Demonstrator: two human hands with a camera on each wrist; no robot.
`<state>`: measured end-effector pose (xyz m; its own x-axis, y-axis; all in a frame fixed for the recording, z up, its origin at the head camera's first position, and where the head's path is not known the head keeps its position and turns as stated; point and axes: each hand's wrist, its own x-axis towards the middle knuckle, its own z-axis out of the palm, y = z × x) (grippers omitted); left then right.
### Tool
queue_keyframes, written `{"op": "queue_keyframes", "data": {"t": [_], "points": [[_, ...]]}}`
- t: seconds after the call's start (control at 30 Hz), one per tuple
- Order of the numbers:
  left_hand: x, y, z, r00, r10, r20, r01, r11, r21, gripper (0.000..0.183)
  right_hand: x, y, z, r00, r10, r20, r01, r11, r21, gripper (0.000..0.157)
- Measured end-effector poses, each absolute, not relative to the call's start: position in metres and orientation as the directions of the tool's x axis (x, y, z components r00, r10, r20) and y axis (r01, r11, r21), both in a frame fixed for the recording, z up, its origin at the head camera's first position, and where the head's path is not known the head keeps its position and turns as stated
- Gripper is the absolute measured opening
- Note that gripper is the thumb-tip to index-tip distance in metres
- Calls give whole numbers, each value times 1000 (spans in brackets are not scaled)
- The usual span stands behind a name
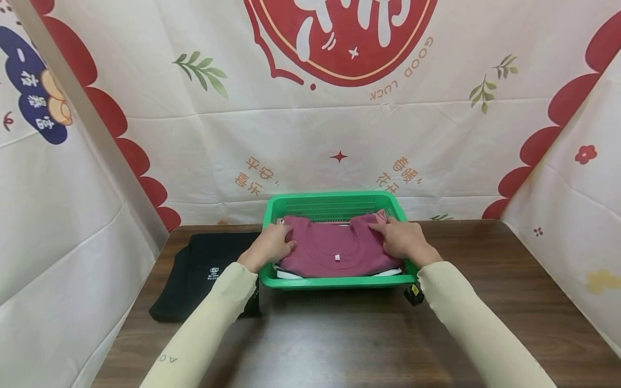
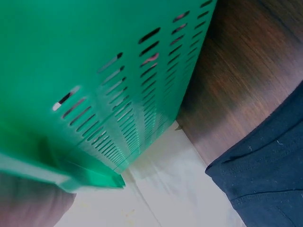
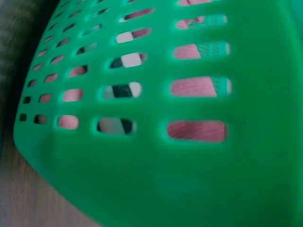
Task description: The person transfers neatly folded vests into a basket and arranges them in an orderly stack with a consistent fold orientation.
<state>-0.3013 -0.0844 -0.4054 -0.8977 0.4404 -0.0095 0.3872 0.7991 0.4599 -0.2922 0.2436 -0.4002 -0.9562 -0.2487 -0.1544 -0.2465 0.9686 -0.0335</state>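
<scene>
Fingers of left hand (image 1: 271, 245) and right hand (image 1: 404, 238) touch the pink shirt (image 1: 330, 240) in the green basket (image 1: 335, 282) near the far edge of the desk (image 1: 310, 345); whether they grip, I cannot tell.

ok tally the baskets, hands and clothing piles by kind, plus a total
Baskets: 1, the green basket
Hands: 2, the left hand and the right hand
Clothing piles: 2, the pink-topped pile in the basket and the black clothing beside it
Total: 5 (layers within each pile can't be counted)
</scene>
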Motion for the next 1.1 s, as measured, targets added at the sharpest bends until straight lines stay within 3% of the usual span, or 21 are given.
{"op": "queue_keyframes", "data": {"t": [0.17, 0.73, 1.1], "points": [[-301, -84, -409, -874, 486, 8, 450, 802, 392, 16, -291, 238, -400, -950, -240, -200, -251, 967, 34, 58], [-292, -78, -416, -857, 512, 59, 514, 841, 166, 18, -290, 231, -409, -961, -206, -187, -236, 959, 158, 53], [-287, -80, -425, -803, 551, 226, 586, 798, 137, 17, -289, 235, -416, -970, -222, -104, -235, 961, 146, 54]]}}
